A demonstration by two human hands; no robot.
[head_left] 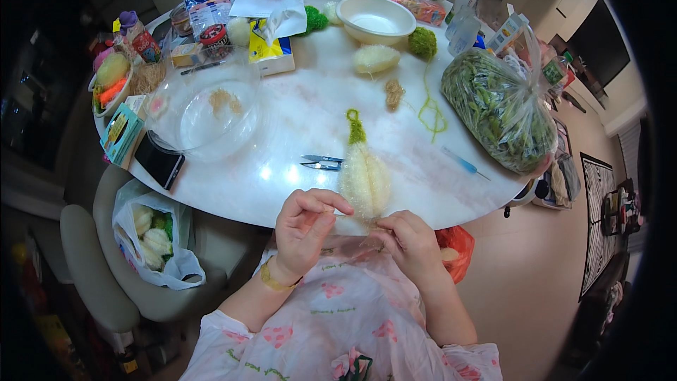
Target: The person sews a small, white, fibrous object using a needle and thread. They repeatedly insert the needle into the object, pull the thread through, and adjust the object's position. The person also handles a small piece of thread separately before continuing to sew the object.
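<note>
A fuzzy cream crocheted piece [365,182], shaped like a gourd, lies at the table's near edge. It has a green neck [356,129] ending in a small loop that points away from me. My left hand [309,227] pinches a thin tan strand between thumb and index finger, just left of the piece's near end. At that near end, the fingertips of my right hand [406,238] grip fine fuzzy yarn; the exact hold is partly hidden by the fingers. Thread snips [321,163] rest against the piece's left side. A blue-handled crochet hook [465,161] lies farther right.
Beyond the piece are a tan yarn bundle [393,95], a cream crocheted piece [376,59], green yarn ball [422,42] and white bowl [376,20]. Clear plastic container [206,121] and phone [158,160] sit left; a bag of green vegetables [494,106] stands right.
</note>
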